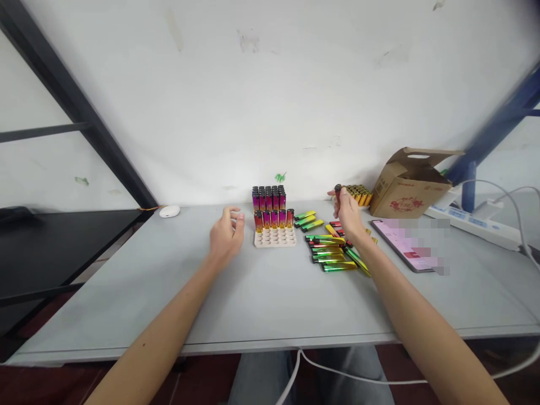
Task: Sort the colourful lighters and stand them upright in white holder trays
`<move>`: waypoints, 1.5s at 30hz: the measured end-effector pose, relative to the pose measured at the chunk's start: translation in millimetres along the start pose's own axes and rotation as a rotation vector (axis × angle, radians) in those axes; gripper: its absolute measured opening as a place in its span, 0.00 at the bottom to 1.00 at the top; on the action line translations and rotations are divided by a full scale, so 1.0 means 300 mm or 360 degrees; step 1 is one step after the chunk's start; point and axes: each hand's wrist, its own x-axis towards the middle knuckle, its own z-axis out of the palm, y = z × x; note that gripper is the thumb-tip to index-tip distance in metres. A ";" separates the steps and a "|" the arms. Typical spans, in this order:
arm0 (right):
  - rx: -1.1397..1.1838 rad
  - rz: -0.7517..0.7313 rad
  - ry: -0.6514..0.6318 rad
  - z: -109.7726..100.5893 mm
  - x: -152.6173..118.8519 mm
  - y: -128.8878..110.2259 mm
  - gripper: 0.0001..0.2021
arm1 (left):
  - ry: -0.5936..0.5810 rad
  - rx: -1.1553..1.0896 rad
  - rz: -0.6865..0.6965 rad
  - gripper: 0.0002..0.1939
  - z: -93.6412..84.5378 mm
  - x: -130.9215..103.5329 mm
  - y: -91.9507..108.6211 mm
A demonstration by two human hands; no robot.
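Note:
My right hand (349, 212) is closed round a lighter (338, 190) held upright, its black top showing above the fingers; the rest is mostly hidden. Under that wrist lies a loose pile of green-yellow lighters (331, 259), with a few red ones among them. My left hand (226, 236) hovers left of a pale tray with holes (275, 242), fingers loosely bent and apart, nothing in them. Along the tray's back edge stands a row of red and purple lighters (274, 219). Behind it is a block of upright purple lighters with black tops (269, 198).
Gold upright lighters (363, 196) stand near the wall, beside an open cardboard box (407, 188). A phone (400, 244) lies right of my right forearm, with a white power strip (476, 225) beyond. A white oval case (169, 211) sits at the back left. White cable (295, 374) hangs below the table's front edge.

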 end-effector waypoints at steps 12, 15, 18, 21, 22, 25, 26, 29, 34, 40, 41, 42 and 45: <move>0.0637 0.0497 -0.0791 0.149 -0.152 -0.109 0.19 | -0.0179 -0.0188 0.0675 0.16 0.039 -0.076 0.036; 0.0652 0.0396 -0.0790 0.185 -0.176 -0.101 0.18 | -0.0348 -0.0231 0.0648 0.16 0.057 -0.091 0.051; 0.0815 0.0320 -0.0782 0.209 -0.190 -0.095 0.16 | -0.0477 -0.0237 0.0600 0.16 0.072 -0.098 0.061; 0.0885 0.0341 -0.0800 0.215 -0.198 -0.098 0.15 | -0.0570 -0.0289 0.0525 0.15 0.076 -0.097 0.071; 0.0874 0.0343 -0.0809 0.214 -0.201 -0.102 0.14 | -0.0598 -0.0339 0.0490 0.14 0.075 -0.095 0.076; 0.0788 0.0265 -0.0886 0.215 -0.210 -0.115 0.14 | -0.0714 -0.0550 0.0370 0.12 0.071 -0.090 0.098; 0.0756 0.0216 -0.0924 0.216 -0.215 -0.119 0.14 | -0.0769 -0.0629 0.0342 0.13 0.071 -0.089 0.106; 0.0677 0.0131 -0.1026 0.228 -0.230 -0.125 0.16 | -0.0922 -0.0834 0.0316 0.15 0.075 -0.089 0.125; 0.0572 0.0116 -0.1122 0.246 -0.248 -0.123 0.21 | -0.0901 -0.0912 0.0222 0.14 0.087 -0.088 0.123; 0.0389 0.0030 -0.0884 0.233 -0.225 -0.117 0.20 | -0.0854 -0.0841 0.0178 0.11 0.075 -0.087 0.112; 0.0412 0.0032 -0.0809 0.226 -0.217 -0.117 0.20 | -0.0817 -0.0825 0.0133 0.11 0.075 -0.086 0.109; 0.0468 0.0055 -0.0740 0.219 -0.207 -0.118 0.19 | -0.0771 -0.0813 0.0087 0.11 0.077 -0.085 0.105; 0.0710 0.0256 -0.0618 0.191 -0.179 -0.117 0.22 | -0.0648 -0.0871 -0.0019 0.11 0.084 -0.077 0.092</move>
